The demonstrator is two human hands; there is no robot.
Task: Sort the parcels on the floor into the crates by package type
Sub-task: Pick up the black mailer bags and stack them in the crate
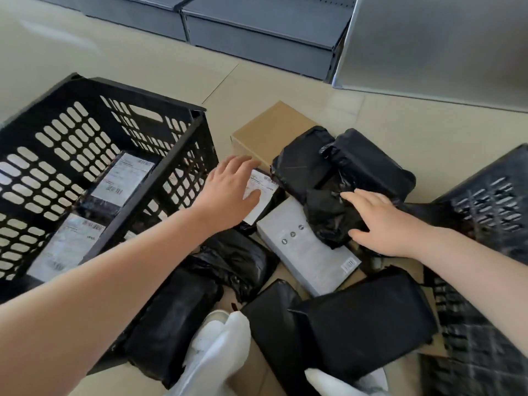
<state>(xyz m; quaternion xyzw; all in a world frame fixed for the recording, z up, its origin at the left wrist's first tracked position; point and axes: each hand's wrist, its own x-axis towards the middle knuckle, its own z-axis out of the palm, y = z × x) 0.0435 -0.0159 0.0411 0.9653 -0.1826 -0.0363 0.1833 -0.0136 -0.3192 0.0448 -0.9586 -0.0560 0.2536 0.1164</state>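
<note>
Reaching left hand (228,190), fingers spread flat, onto labelled black parcel (261,192) just left of grey box (308,247). Right hand (380,224) fingers curled on crumpled black bag (328,221) atop grey box. Advice: pinch parcel edge, lift clear, drop into left crate (160,184) beside matching labelled parcels.
</note>
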